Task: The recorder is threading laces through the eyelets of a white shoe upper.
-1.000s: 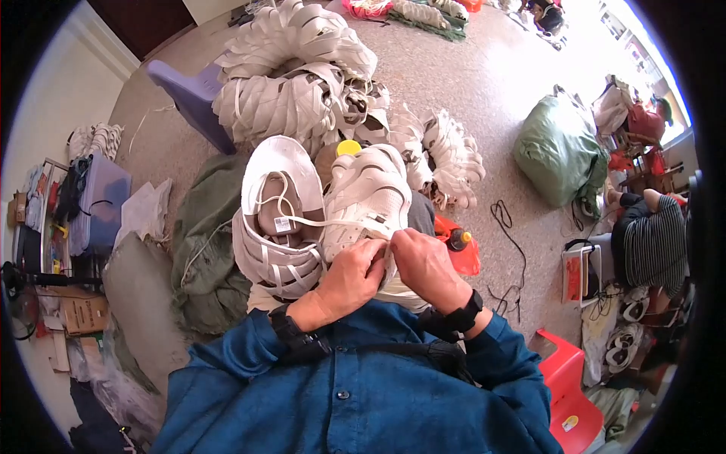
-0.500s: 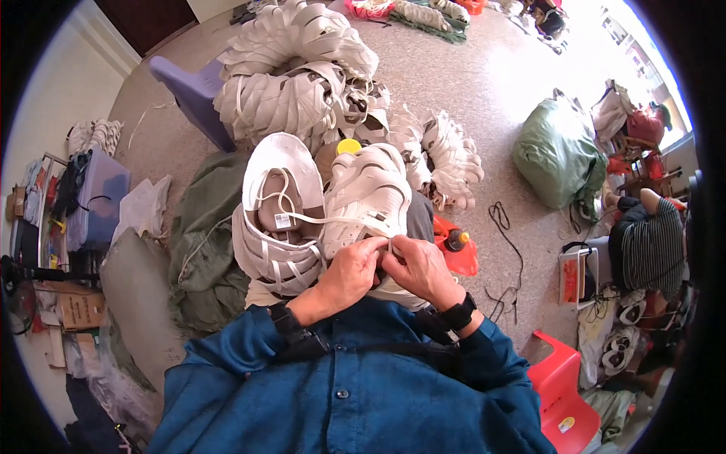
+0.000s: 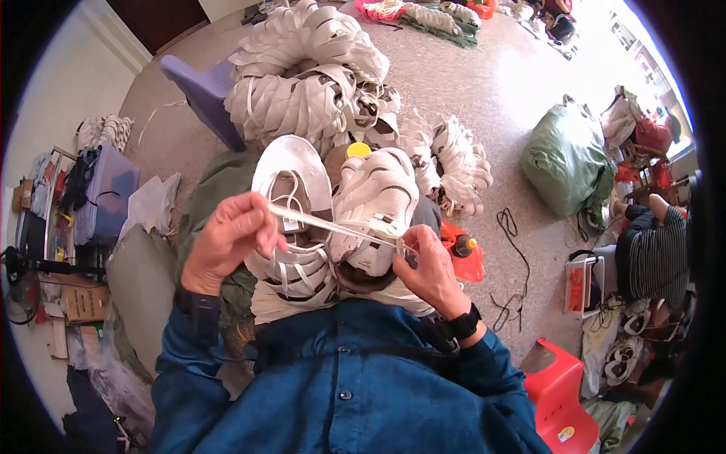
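Note:
A cream shoe upper (image 3: 378, 189) lies on my lap, toe pointing away, its opening near me. My left hand (image 3: 233, 238) is closed in a pinch on a white shoelace (image 3: 325, 224), which stretches tight across to that upper. Beside the upper's near right edge, my right hand (image 3: 432, 274) is closed at the eyelets where the lace runs in; its fingertips partly hide what they grip. To the left sits a second cream upper (image 3: 293, 268), with a loose lace and a small white tag inside it.
Stacked rolls of cream uppers (image 3: 302, 102) stand ahead, near a purple chair (image 3: 198, 87). A dark bottle (image 3: 463, 245) lies on red plastic at right. Further right are a green sack (image 3: 567, 159), a red stool (image 3: 560, 386) and a person in a striped top (image 3: 650, 253).
My left hand has moved away to the left from beside my right hand, drawing the lace out in a straight line. My right hand stays by the upper's eyelets.

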`<state>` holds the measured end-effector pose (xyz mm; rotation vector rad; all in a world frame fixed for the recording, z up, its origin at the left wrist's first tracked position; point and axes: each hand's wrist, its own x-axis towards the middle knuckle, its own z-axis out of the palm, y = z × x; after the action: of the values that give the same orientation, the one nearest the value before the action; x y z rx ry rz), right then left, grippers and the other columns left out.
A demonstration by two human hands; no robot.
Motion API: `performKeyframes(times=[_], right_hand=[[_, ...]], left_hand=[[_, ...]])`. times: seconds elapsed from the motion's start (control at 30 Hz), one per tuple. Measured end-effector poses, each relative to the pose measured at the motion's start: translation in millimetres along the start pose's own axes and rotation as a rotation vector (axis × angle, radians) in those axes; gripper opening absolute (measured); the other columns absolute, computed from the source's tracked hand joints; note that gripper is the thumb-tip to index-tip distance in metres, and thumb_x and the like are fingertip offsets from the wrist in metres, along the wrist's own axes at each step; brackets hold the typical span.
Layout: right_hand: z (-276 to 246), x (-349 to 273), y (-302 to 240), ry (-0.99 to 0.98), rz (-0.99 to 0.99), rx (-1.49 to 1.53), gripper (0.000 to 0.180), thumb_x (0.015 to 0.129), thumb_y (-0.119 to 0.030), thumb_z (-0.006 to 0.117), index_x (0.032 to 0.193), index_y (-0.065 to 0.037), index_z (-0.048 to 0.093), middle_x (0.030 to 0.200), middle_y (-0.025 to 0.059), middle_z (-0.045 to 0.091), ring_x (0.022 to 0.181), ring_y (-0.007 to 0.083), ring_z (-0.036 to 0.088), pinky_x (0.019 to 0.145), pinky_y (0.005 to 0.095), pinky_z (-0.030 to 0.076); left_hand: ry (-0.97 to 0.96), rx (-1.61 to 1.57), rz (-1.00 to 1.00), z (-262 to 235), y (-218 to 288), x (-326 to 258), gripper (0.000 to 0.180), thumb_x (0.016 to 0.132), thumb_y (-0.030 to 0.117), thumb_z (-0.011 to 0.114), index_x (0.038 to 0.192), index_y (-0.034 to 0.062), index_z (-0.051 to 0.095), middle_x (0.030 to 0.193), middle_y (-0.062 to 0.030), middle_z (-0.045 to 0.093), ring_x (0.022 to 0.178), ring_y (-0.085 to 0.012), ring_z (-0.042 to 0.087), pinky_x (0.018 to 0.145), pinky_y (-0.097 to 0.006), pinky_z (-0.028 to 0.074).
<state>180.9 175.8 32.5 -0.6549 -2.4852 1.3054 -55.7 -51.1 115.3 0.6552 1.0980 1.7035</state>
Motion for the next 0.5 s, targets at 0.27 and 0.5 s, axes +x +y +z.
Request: performKeyframes(times=[0.27,0.5], right_hand=[[5,11,26,0.056,-0.173,0.079,0.013,0.085,-0.007,0.069,0.092,-0.001,0.06,0.104,0.0142,0.058,0.097,0.0301,0.059,0.086,0.0389,0.047],[2,-3,12,-0.139,0.17,0.543,0.015,0.087,-0.008,0.069,0.094,0.0,0.059,0.081,0.0097,0.064,0.076,0.0261,0.063,0.072,0.0355,0.05]], left_hand=[[0.117,1.071,0.104,34,-34,8,0.014,0.089,0.007,0.069,0.101,0.002,0.065,0.099,-0.0074,0.063,0.088,-0.016,0.064,0.074,-0.03,0.051],[-0.153,1.616,0.566,61,-94,42,0.023,0.078,0.01,0.068,0.1,0.004,0.065,0.103,-0.0107,0.06,0.102,-0.0297,0.057,0.095,-0.042,0.044]])
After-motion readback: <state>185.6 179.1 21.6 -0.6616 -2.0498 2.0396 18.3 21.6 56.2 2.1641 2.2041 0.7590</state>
